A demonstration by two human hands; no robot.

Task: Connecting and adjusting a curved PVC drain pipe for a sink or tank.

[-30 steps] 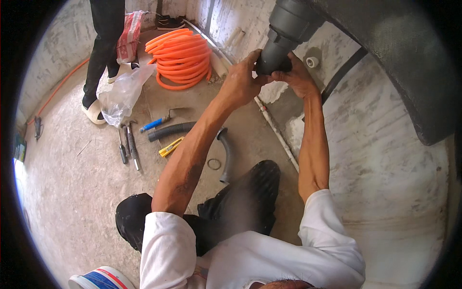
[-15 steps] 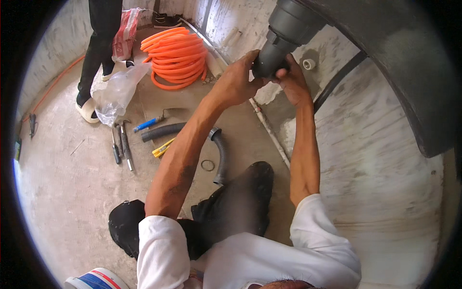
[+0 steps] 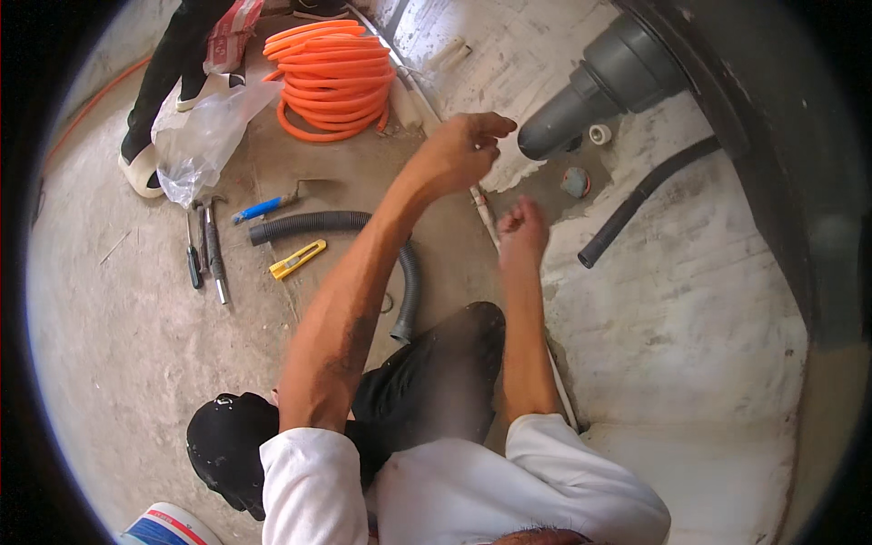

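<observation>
A dark grey stepped drain fitting (image 3: pixel 581 100) slants down from the black panel (image 3: pixel 772 163) at the upper right. My left hand (image 3: pixel 459 153) is just left of its rounded lower end, fingers stretched toward it with a small gap. Lower down, my right hand (image 3: pixel 524 234) is away from the fitting, slightly blurred, its fingers curled in; what they hold, if anything, is hidden. On the floor below my left forearm curves a grey corrugated hose (image 3: pixel 313 222). A yellow utility knife (image 3: pixel 298 260) rests inside its bend. A dark ring (image 3: pixel 388 302) is partly behind my forearm.
A black hose end (image 3: pixel 607 238) hangs at the right. Behind lie an orange hose coil (image 3: pixel 331 86) and a white pipe (image 3: pixel 483 213) along the wall. A blue-handled tool (image 3: pixel 259 210), several hand tools (image 3: pixel 213 245) and a plastic bag (image 3: pixel 204 150) lie left, near another person's legs (image 3: pixel 163 91).
Both hands have let go of the fitting's lower end. My right hand has dropped down and toward me; my left stays near. The view has shifted, showing more of the black hose.
</observation>
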